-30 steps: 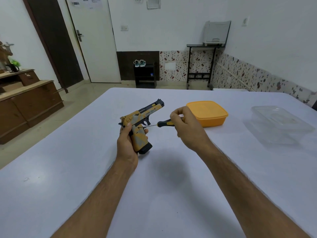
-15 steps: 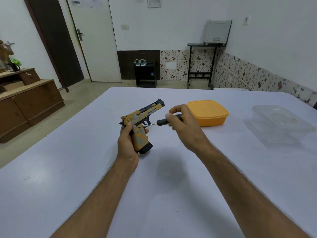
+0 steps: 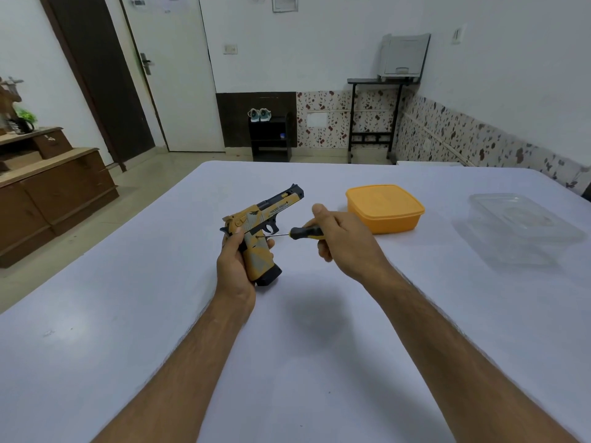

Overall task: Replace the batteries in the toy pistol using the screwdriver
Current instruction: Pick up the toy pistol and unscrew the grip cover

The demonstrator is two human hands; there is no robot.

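Head view looks down over my two forearms onto the white table (image 3: 128, 314). My left hand (image 3: 235, 266) grips the toy pistol (image 3: 260, 231) by its handle, my fingers curled round the far side and my thumb lying up the near side, so the yellow and grey gun stands just above the table with its barrel slanting up and to the right. My right hand (image 3: 343, 236) holds the screwdriver (image 3: 299, 233), with the fingers curled round the black and yellow handle and the thumb raised over it. The thin metal shaft runs leftward and its tip meets the pistol's handle just below the trigger guard, close to my left fingertips. Beyond my right hand, an orange lidded box (image 3: 385, 207) sits on the table, and further right, well apart from it, lies a clear plastic container (image 3: 518, 228). Across the room a small black stand (image 3: 270, 137) carries a pair of shoes (image 3: 259, 115), and a wooden cabinet (image 3: 54, 193) stands at the left.
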